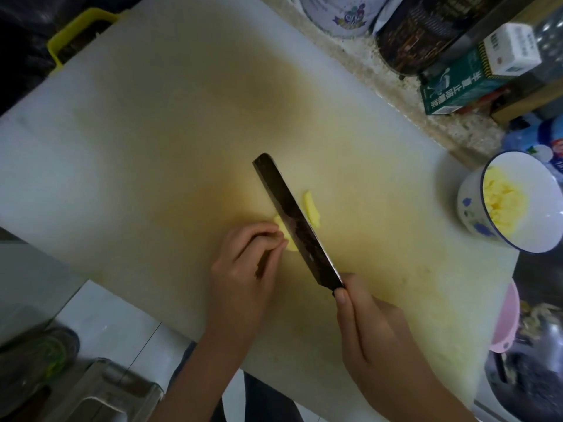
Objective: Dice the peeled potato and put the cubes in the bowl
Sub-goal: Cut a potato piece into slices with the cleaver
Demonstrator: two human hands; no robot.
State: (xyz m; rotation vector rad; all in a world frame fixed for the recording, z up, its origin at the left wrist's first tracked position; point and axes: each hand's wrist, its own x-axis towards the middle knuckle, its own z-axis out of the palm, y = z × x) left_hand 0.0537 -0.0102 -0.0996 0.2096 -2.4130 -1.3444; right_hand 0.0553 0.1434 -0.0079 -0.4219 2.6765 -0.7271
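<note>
A small remnant of yellow peeled potato (281,231) lies on the large white cutting board (128,147), mostly hidden by the knife. My left hand (243,269) holds it with curled fingertips. My right hand (368,327) grips the handle of a dark cleaver (297,219), whose blade stands in the potato. A cut yellow strip (311,211) lies just right of the blade. The white bowl (470,193) with blue flowers stands at the board's right edge and holds several yellow potato cubes (499,205).
Behind the board stand a white tin (338,13), a dark container (420,35) and a green carton (463,83). A pink bowl (505,318) and a dark pot (530,382) sit at the right front. A yellow basket edge (65,41) shows at the back left.
</note>
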